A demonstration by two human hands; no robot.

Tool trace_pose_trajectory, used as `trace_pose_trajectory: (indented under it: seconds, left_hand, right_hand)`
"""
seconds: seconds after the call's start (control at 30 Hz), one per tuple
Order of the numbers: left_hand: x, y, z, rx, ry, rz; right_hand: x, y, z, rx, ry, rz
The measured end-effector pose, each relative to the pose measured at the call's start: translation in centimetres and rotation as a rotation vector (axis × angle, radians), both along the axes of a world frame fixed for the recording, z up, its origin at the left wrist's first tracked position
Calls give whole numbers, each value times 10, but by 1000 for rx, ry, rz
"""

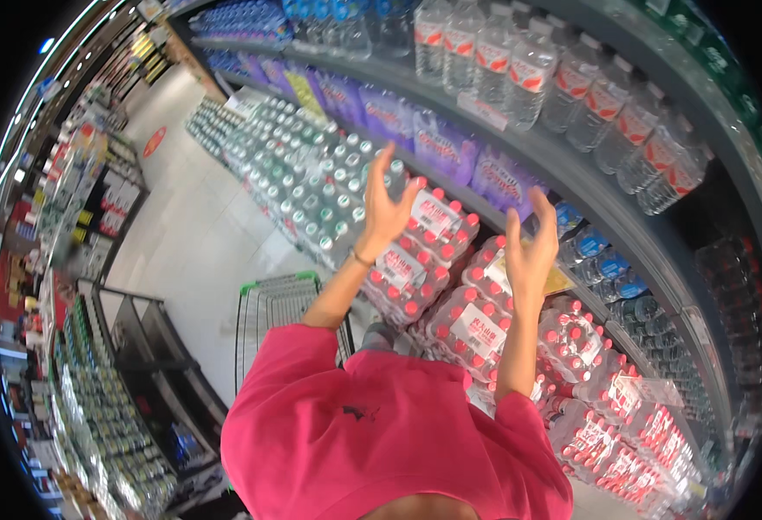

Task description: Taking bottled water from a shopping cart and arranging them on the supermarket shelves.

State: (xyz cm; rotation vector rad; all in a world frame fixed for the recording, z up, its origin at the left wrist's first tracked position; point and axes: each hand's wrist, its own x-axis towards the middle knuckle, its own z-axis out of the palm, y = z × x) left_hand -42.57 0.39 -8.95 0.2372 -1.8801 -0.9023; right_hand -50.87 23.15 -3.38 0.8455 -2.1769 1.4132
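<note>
My left hand (386, 211) is raised with fingers apart, above shrink-wrapped packs of red-capped water bottles (413, 278). It holds nothing. To its left stand rows of bottles with white and green caps (303, 175). My right hand (533, 252) is lifted too, thumb and fingers spread and nothing in them. Beneath it in the picture lie a yellow sign (557, 281) and another red-capped bottle pack (475, 330) with a white printed label. Whether either hand touches a pack cannot be told.
A shelf (381, 62) with loose clear bottles (533, 71) and purple-wrapped packs (446, 146) runs along the far side. A wire shopping cart (270, 305) with green trim stands at my left. Beyond it is the tiled aisle floor (186, 214), then a dark rack (153, 351).
</note>
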Motion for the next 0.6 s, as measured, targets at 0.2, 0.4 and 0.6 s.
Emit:
trace_pose_trajectory:
  seconds: [0.2,0.4,0.6]
  left_hand:
    - [199,93,-161,470,-618,257]
    - [352,151,-215,547,-1124,459]
    - [396,152,-224,888,-1066,692]
  right_hand:
    - [43,36,-70,-114,-538,364]
    - [92,-3,-127,145,-769,720]
    - [176,-95,-147,562,-662,1180]
